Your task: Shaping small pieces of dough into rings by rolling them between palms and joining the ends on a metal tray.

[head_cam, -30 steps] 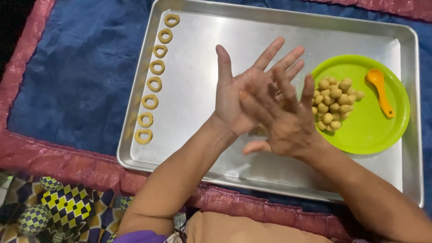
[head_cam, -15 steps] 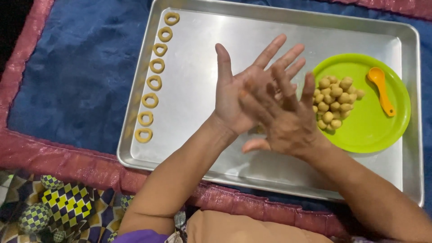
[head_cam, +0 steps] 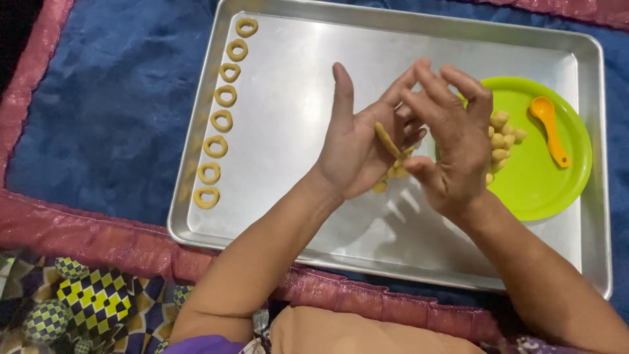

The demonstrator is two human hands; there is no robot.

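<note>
Head view shows a thin strip of dough [head_cam: 386, 139] pressed between the two hands above the tray: the left hand [head_cam: 357, 141] is held palm-up with its fingers [head_cam: 343, 88] stretched nearly straight and loosely together, and the right hand [head_cam: 452, 141] lies over it, fingers [head_cam: 466, 85] extended and slightly spread, its thumb tucked toward the left palm. Neither hand pinches the strip; it sits trapped between the palms, so the fingers are wide rather than closed. Its long axis runs on a slant from upper left to lower right, the upper end toward the left fingers and the lower end toward the heel of the palm, where a small lump of the same dough shows. Just right of the hands, a green plate [head_cam: 550, 190] rests inside the tray and holds a heap of small dough balls [head_cam: 503, 139], partly hidden by the right hand, with an orange spoon [head_cam: 550, 128] lying beside them, its bowl at the far end. Along the left edge of the metal tray [head_cam: 295, 78] eight dough rings [head_cam: 219, 118] lie in a single column. Beneath the tray lies a blue cloth [head_cam: 98, 98] with a red border.
</note>
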